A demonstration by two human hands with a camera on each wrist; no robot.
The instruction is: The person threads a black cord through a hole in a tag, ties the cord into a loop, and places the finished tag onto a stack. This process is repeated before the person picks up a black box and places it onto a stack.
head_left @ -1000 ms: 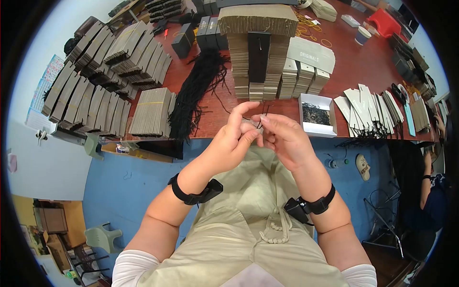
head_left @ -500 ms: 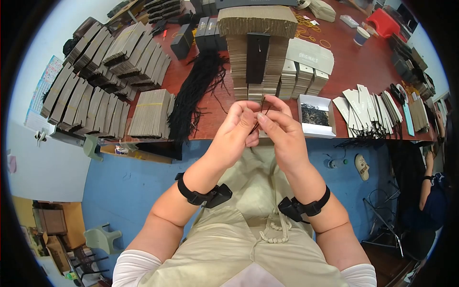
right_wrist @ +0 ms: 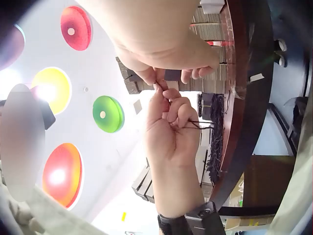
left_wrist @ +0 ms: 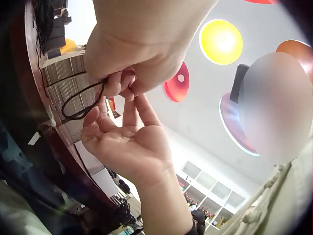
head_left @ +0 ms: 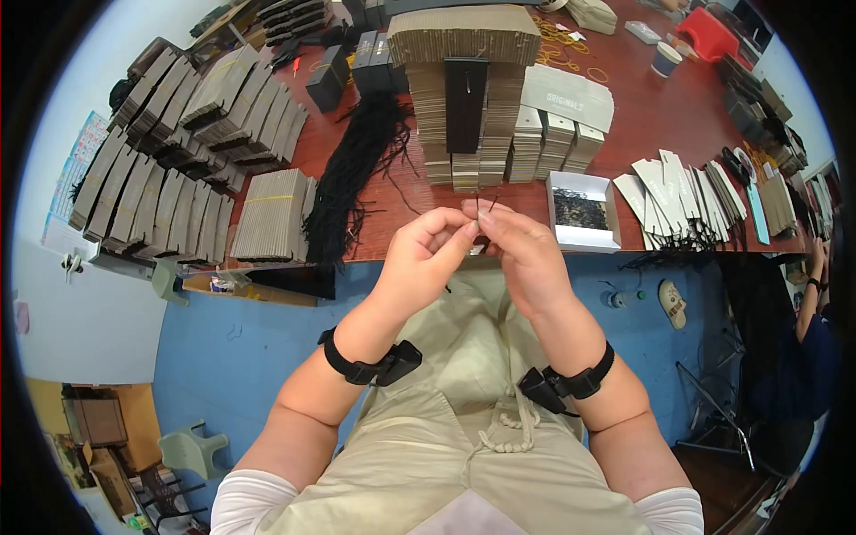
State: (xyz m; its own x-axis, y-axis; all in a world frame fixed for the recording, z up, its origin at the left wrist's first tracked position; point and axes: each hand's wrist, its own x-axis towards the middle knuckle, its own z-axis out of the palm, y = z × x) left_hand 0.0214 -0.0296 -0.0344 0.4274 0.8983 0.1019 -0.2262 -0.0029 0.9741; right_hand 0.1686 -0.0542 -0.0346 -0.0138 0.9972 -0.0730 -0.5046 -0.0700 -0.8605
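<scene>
A thin black cord [left_wrist: 65,113] hangs as a loop beside the fingers in the left wrist view. In the head view its short dark ends stick up between the fingertips. The left hand [head_left: 417,259] pinches the cord between thumb and curled fingers. Facing it, the right hand [head_left: 533,260] pinches the cord too, the fingertips of both hands touching above the table's front edge. In the right wrist view, strands [right_wrist: 201,125] run out from the left hand's curled fingers. The fingers partly hide where the cord crosses.
Behind the hands stand tall stacks of grey card [head_left: 434,107]. A bundle of black cords [head_left: 349,183] lies left. On the right are a white box [head_left: 586,236] of small dark pieces, white tags [head_left: 664,201], scissors [head_left: 738,168] and a paper cup [head_left: 666,59].
The hands have brought their fingertips together, and the raised fingers of both have lowered and curled. The cord ends now point up between them. The head view has shifted slightly.
</scene>
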